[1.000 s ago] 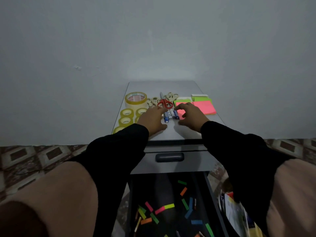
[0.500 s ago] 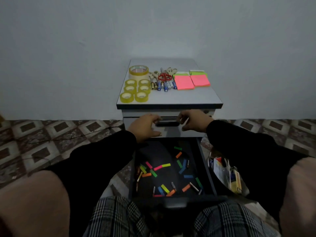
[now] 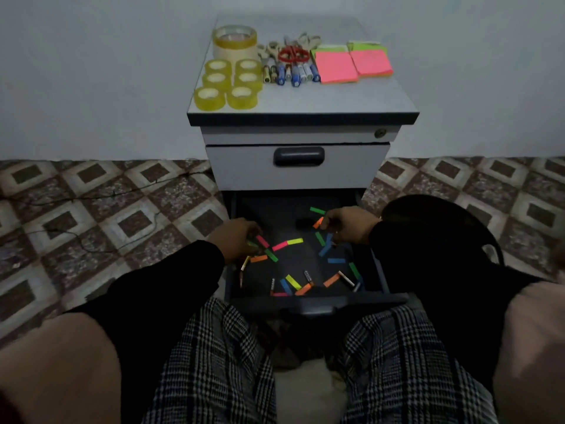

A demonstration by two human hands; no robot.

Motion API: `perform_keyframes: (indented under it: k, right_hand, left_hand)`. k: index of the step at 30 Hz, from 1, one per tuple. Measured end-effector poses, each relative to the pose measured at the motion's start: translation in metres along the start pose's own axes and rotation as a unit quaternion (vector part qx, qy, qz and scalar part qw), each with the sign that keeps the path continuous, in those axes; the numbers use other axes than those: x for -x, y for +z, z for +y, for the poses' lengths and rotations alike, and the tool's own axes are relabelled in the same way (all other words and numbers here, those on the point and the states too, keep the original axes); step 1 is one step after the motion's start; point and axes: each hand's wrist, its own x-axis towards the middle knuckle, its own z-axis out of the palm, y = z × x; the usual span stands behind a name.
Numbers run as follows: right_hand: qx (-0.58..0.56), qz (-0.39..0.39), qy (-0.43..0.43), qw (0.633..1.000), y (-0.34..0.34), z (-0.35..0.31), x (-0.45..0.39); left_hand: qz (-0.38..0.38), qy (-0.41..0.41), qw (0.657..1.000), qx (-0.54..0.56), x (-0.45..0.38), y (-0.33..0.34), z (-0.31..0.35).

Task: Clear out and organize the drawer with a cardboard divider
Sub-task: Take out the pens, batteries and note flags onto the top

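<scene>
Both hands have come off the upper drawer's handle, where they were half a second ago, and are now down inside the open bottom drawer (image 3: 379,270); the view has also tipped lower. Left hand (image 3: 237,240) sits at the drawer's 9 o'clock side, fingers curled down onto the strips there; can't tell whether it actually has hold of one. Right hand (image 3: 350,224) is at about 2 o'clock, fingers bent over an orange strip (image 3: 318,222) and touching or pinching it; contact is too dim to call. The drawer is pulled out toward the person's lap, dark floor littered with coloured paper strips (image 3: 287,244) in pink, yellow, green, blue and orange, plus a few small batteries (image 3: 345,278) toward 5 o'clock. No cardboard divider in view. The closed upper drawer (image 3: 298,172) sits just above, dark handle (image 3: 298,156) at centre. On the cabinet top (image 3: 305,99): one large tape roll (image 3: 234,41) at 11 o'clock, six small yellow tape rolls (image 3: 229,84) in two columns in front of it, scissors (image 3: 292,53) and a row of batteries (image 3: 290,73) at 12 o'clock, pink sticky-note pads (image 3: 351,67) at 1 o'clock with green pads behind them. Black sleeves on both arms, plaid trousers (image 3: 214,362) below, patterned tile floor (image 3: 91,209) either side.
</scene>
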Motion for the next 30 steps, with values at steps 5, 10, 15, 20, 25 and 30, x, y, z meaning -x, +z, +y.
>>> perform_keyframes:
  k: [5,10,15,20,25,30]
  right_hand:
    - [-0.008,-0.039,0.029,0.999,0.027,0.018,-0.015]
    - [0.0,-0.054,0.065,0.996,0.049,0.037,-0.028]
    - [0.017,-0.036,0.106,0.994,0.069,0.051,-0.036]
    - [0.02,-0.052,0.127,0.99,0.087,0.067,-0.045]
    - [0.009,-0.051,0.149,0.987,0.087,0.078,-0.053]
    - [0.009,-0.049,0.172,0.984,0.085,0.082,-0.062]
  left_hand:
    - [-0.043,-0.017,0.996,-0.072,-0.01,0.026,-0.013]
    - [-0.047,-0.019,0.973,-0.226,-0.02,0.051,-0.026]
    - [-0.026,-0.027,0.941,-0.338,-0.033,0.071,-0.021]
    - [-0.052,-0.051,0.927,-0.369,-0.047,0.084,-0.023]
    - [-0.065,-0.058,0.924,-0.372,-0.064,0.09,-0.02]
    - [-0.061,-0.04,0.917,-0.393,-0.069,0.095,-0.019]
